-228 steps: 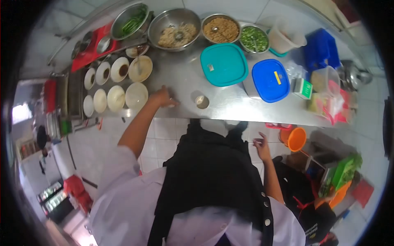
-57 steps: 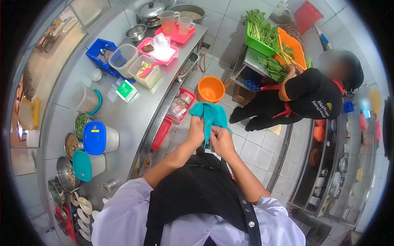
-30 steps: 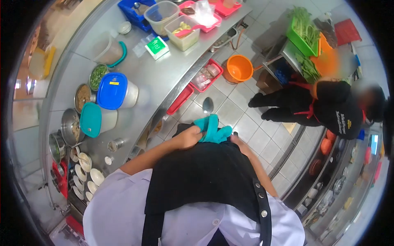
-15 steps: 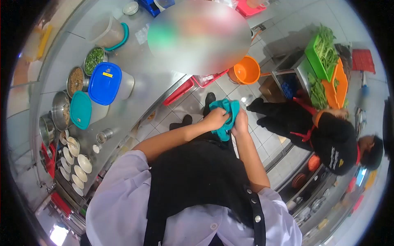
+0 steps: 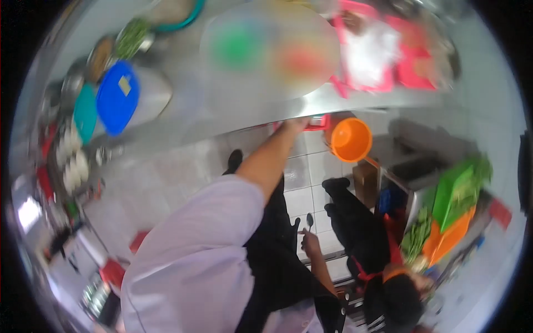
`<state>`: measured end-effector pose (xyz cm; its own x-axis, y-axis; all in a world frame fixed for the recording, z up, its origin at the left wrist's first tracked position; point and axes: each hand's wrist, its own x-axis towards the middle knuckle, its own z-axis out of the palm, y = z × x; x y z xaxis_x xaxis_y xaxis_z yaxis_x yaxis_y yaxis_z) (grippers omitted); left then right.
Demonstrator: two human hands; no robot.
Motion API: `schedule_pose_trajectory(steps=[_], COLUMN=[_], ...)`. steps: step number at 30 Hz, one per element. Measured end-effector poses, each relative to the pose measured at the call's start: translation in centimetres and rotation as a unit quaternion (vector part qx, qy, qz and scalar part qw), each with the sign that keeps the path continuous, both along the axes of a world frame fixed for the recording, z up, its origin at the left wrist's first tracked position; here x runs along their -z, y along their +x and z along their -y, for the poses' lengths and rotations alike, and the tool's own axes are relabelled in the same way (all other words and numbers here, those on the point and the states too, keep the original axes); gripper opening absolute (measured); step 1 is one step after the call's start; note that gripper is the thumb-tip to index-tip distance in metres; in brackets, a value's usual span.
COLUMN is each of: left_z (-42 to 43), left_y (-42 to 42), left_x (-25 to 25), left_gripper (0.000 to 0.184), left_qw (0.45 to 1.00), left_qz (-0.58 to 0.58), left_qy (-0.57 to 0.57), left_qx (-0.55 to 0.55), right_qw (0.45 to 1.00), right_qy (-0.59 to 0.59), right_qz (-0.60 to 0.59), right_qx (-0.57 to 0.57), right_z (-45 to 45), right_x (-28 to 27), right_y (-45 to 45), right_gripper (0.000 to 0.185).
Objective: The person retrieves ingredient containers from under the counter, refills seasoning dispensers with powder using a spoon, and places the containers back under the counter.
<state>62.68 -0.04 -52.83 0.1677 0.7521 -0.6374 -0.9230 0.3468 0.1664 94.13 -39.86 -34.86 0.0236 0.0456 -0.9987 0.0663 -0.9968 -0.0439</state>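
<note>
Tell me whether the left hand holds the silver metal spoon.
No, the silver metal spoon is in the right hand, well apart from the left hand.

A steel counter (image 5: 388, 100) lines pale walls (image 5: 483, 83) above white floor tiles (image 5: 297, 172).

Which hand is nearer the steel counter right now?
Left. The left hand is extended to the front edge of the steel counter; the right hand is well back from it, near the body, holding a spoon.
</note>
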Motion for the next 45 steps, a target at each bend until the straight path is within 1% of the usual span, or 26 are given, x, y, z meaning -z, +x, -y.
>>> schedule_pose_trajectory(steps=[1,2,3,4,5,6,7,8,9,10,12,14,15,18,19,21,24,27,31,33,34,35,36,39,41,45], left_z=[0.0,0.9,2.9,5.5,8.4,10.9,12.8,13.9,16.5,17.3,18.8,20.1,20.5,22.1,22.7,23.5,23.6,23.1,22.0,21.7,21.6,21.7,21.6,21.5,21.3,20.9], left_y=[-0.3,-0.6,-0.6,-0.8,-1.1,-1.3,-1.9,-2.6,-5.0,-8.2,-15.1,-22.4,-26.4,-37.0,-39.1,-43.4,-47.1,-49.9,-51.5,-51.2,-50.9,-50.7,-50.6,-50.5,-50.7,-50.3], left_x=[0.1,0.3,0.8,1.6,2.1,3.0,4.0,4.8,-2.8,-11.9,-25.8,-34.7,-37.9,-44.4,-45.7,-47.5,-44.6,-41.7,-36.6,-34.8,-36.3,-37.0,-37.3,-37.7,-38.1,-39.2], left_gripper=[0.025,0.025,0.026,0.027,0.028,0.029,0.031,0.032,0.034,0.034,0.036,0.034,0.032,0.021,0.020,0.019,0.023,0.028,0.033,0.036,0.036,0.037,0.037,0.037,0.037,0.037], left_qw=[0.998,0.989,0.966,0.880,0.727,0.569,0.481,0.427,0.670,0.709,0.761,0.745,0.734,0.666,0.620,0.517,0.249,0.218,0.163,0.136,0.161,0.168,0.176,0.219,0.221,0.267], left_qz=[-0.062,-0.135,-0.223,-0.373,-0.522,-0.615,-0.636,-0.643,-0.432,-0.333,-0.305,-0.468,-0.552,-0.729,-0.771,-0.843,-0.928,-0.912,-0.904,-0.913,-0.905,-0.902,-0.899,-0.890,-0.885,-0.872], left_qy=[0.000,0.008,0.019,0.114,0.236,0.356,0.439,0.489,0.403,0.300,0.266,0.290,0.217,-0.041,-0.015,0.041,0.219,0.315,0.385,0.376,0.382,0.384,0.385,0.391,0.403,0.397], left_qx=[0.018,0.062,0.131,0.272,0.378,0.414,0.414,0.407,0.450,0.544,0.508,0.378,0.331,0.153,0.147,0.140,0.170,0.145,0.087,0.081,0.090,0.100,0.110,0.080,0.078,0.099], right_qw=[0.997,0.947,0.932,0.915,0.939,0.958,0.930,0.889,0.839,0.829,0.817,0.816,0.816,0.719,0.690,0.620,0.554,0.455,0.594,0.614,0.629,0.576,0.560,0.517,0.490,0.461], right_qy=[0.009,0.138,0.140,0.142,0.100,0.058,0.135,0.213,0.284,0.282,0.326,0.384,0.408,0.549,0.591,0.683,0.742,0.809,0.721,0.696,0.674,0.705,0.716,0.747,0.772,0.773], right_qz=[-0.002,-0.048,-0.038,-0.028,-0.045,-0.056,-0.043,-0.016,0.023,0.064,0.050,0.004,-0.021,-0.073,-0.090,-0.096,-0.067,-0.016,-0.040,0.024,0.059,0.075,0.087,0.107,0.105,0.143], right_qx=[-0.075,-0.288,-0.332,-0.376,-0.326,-0.275,-0.338,-0.405,-0.464,-0.479,-0.473,-0.431,-0.408,-0.419,-0.409,-0.373,-0.370,-0.371,-0.354,-0.372,-0.382,-0.406,-0.407,-0.405,-0.391,-0.411], right_z=[1.5,2.9,3.4,3.7,4.7,5.6,2.0,-1.8,-5.4,-7.5,-12.4,-16.8,-18.4,-24.1,-25.8,-28.7,-32.1,-34.7,-38.5,-38.2,-37.7,-38.1,-37.9,-36.9,-36.9,-36.3], right_x=[0.9,2.0,2.7,3.3,6.0,8.6,6.0,3.3,1.2,0.6,-2.2,-5.7,-7.4,-12.0,-13.2,-16.6,-21.3,-23.4,-21.4,-23.3,-23.9,-22.2,-22.6,-22.7,-21.8,-22.9], right_y=[1.0,2.6,3.2,3.7,5.6,7.6,5.2,2.6,0.5,-1.3,-5.4,-10.3,-13.3,-23.7,-27.5,-36.1,-48.5,-58.0,-62.9,-64.0,-64.0,-63.6,-63.7,-63.5,-63.1,-62.8], right_gripper=[0.039,0.038,0.038,0.038,0.041,0.044,0.046,0.049,0.051,0.055,0.056,0.055,0.054,0.048,0.044,0.036,0.019,0.030,0.037,0.038,0.038,0.036,0.034,0.029,0.025,0.019])
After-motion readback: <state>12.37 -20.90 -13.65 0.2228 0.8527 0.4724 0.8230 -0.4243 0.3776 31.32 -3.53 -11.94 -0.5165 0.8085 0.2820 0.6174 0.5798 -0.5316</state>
